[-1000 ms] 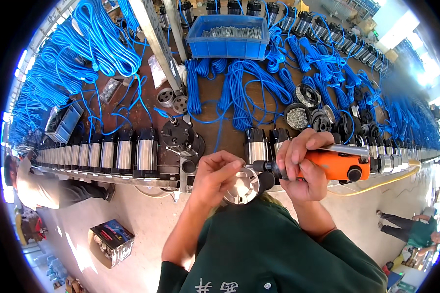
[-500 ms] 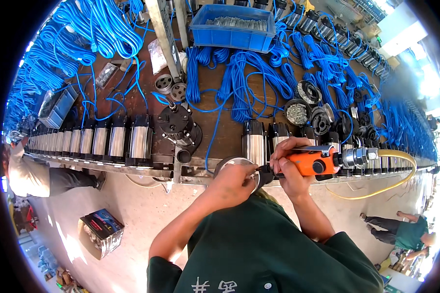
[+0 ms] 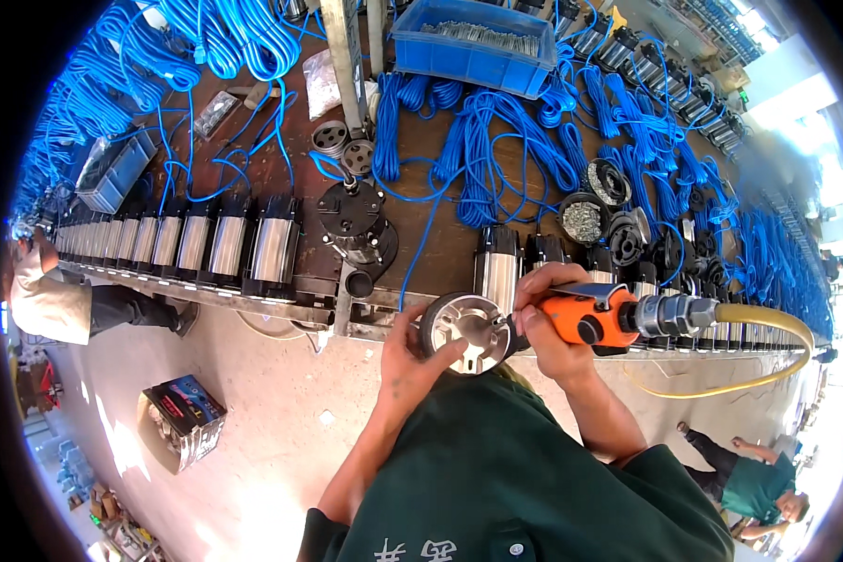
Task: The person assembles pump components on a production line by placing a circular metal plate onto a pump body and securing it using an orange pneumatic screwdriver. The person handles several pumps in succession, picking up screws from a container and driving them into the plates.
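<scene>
My left hand (image 3: 405,363) grips a pump body (image 3: 466,328) by its rim. Its round silvery end, with recesses inside a dark edge, faces up toward me. My right hand (image 3: 558,354) is wrapped round an orange air screwdriver (image 3: 585,314). The tool lies sideways, its tip at the right rim of the pump body; whether the bit touches a screw is too small to tell. A yellow air hose (image 3: 773,317) runs from its metal coupling. Left of my hands, a black pump assembly (image 3: 354,220) stands upright on the bench.
Steel-sided pump motors (image 3: 273,245) line the bench edge. Bundled blue cables (image 3: 482,155) cover much of the bench behind. A blue bin (image 3: 473,58) holds metal rods or screws; a bowl of small screws (image 3: 582,220) sits nearer. An open carton (image 3: 183,421) stands on the floor; people are at both sides.
My left hand has turned the pump body so its round face shows, and has shifted its hold to the left rim. The screwdriver stays in my right hand. The whole view has shifted slightly.
</scene>
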`<action>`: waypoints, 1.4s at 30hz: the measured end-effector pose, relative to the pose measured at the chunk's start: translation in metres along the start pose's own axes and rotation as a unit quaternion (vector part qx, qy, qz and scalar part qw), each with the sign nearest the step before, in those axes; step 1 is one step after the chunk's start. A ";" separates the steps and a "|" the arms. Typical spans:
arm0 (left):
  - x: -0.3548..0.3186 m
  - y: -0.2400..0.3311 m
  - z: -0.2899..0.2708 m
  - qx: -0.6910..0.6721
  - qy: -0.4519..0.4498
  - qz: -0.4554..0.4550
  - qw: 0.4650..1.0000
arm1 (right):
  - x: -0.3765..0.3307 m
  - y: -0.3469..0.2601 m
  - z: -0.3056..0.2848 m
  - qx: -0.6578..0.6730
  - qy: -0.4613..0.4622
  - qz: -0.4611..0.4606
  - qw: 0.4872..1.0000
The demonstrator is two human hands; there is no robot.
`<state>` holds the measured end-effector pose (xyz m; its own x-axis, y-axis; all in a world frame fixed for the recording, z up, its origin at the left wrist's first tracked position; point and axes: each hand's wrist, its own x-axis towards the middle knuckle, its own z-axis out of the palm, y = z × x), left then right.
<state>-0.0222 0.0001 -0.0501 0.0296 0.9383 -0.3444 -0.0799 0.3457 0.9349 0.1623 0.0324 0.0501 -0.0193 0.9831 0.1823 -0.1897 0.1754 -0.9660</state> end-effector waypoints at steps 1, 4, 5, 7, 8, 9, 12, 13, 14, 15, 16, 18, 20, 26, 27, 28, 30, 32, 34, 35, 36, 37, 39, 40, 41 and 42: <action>0.001 -0.007 -0.002 0.005 -0.005 -0.005 1.000 | 0.001 0.001 0.001 -0.010 -0.006 -0.005 1.000; -0.002 -0.003 0.002 -0.063 -0.002 0.002 0.998 | 0.002 0.003 0.004 -0.014 -0.012 -0.014 1.000; -0.001 -0.004 0.002 -0.066 -0.004 0.006 0.998 | 0.002 0.002 0.003 -0.019 -0.021 -0.017 0.999; -0.001 -0.003 0.002 -0.070 -0.011 0.012 0.997 | 0.001 0.002 0.002 -0.028 -0.033 -0.022 0.999; -0.001 -0.001 0.002 -0.074 -0.009 0.007 0.997 | 0.001 0.003 0.001 -0.032 -0.038 -0.025 0.998; -0.001 0.002 0.003 -0.078 -0.008 0.002 0.997 | 0.001 0.003 0.001 -0.036 -0.042 -0.028 0.998; -0.001 0.003 0.005 -0.086 -0.005 -0.001 0.996 | -0.001 0.005 0.002 -0.038 -0.018 -0.018 0.999; -0.001 0.002 0.005 -0.087 -0.005 -0.001 0.996 | -0.001 0.004 0.002 -0.023 -0.017 -0.002 1.000; -0.001 0.002 0.005 -0.088 -0.003 0.000 0.996 | -0.002 0.002 0.001 -0.008 -0.017 0.012 1.000; -0.001 0.002 0.006 -0.088 -0.002 0.000 0.996 | -0.002 0.002 0.000 0.007 -0.017 0.026 0.999; -0.001 0.002 0.006 -0.088 -0.001 0.000 0.996 | -0.002 0.003 0.000 -0.003 -0.016 0.017 1.000; -0.001 -0.002 0.006 -0.088 -0.001 0.007 0.996 | -0.001 0.007 0.000 -0.022 -0.011 -0.003 1.000; 0.000 -0.002 0.007 -0.091 -0.001 0.008 0.996 | -0.001 0.007 0.001 -0.015 -0.010 0.003 1.000; -0.006 -0.006 0.002 -0.113 0.043 -0.009 0.993 | 0.002 -0.007 0.006 -0.037 0.007 0.000 0.999; -0.007 -0.011 0.000 -0.175 0.081 -0.034 0.981 | -0.001 -0.014 0.006 -0.023 0.015 -0.010 1.000; -0.007 -0.014 -0.004 -0.236 0.118 -0.058 0.963 | -0.001 -0.018 0.005 -0.010 0.021 -0.021 1.000; -0.007 -0.017 -0.025 -0.374 0.116 -0.099 0.915 | 0.003 -0.021 0.004 0.005 0.004 -0.063 0.998; -0.009 -0.012 -0.035 -0.402 0.121 -0.071 0.905 | 0.004 -0.023 0.010 0.042 0.015 -0.073 0.996; -0.017 0.002 -0.036 -0.380 0.115 -0.054 0.916 | 0.003 -0.021 0.014 0.075 -0.002 -0.082 0.994; -0.023 0.012 -0.036 -0.369 0.112 -0.046 0.921 | 0.003 -0.019 0.016 0.093 -0.014 -0.091 0.991; -0.027 0.019 -0.033 -0.362 0.089 -0.039 0.927 | 0.003 -0.017 0.018 0.111 -0.026 -0.100 0.988; -0.030 0.025 -0.029 -0.354 0.066 -0.032 0.932 | 0.003 -0.018 0.022 0.117 -0.032 -0.111 0.986; -0.037 0.034 -0.019 -0.352 0.034 -0.044 0.934 | 0.002 -0.021 0.034 0.162 -0.029 -0.111 0.980; -0.040 0.037 -0.013 -0.370 0.002 -0.054 0.928 | 0.001 -0.023 0.039 0.183 -0.028 -0.113 0.976; -0.040 0.038 -0.009 -0.388 -0.011 -0.081 0.918 | 0.000 -0.023 0.043 0.192 -0.018 -0.107 0.975; -0.041 0.040 -0.006 -0.405 -0.025 -0.108 0.907 | 0.000 -0.022 0.046 0.201 -0.022 -0.110 0.973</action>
<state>-0.0321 -0.0243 0.0003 0.1761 0.8542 -0.4893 -0.7730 0.4277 0.4685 0.1213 0.0261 0.0798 0.0240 0.9194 0.3926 -0.5624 0.3371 -0.7551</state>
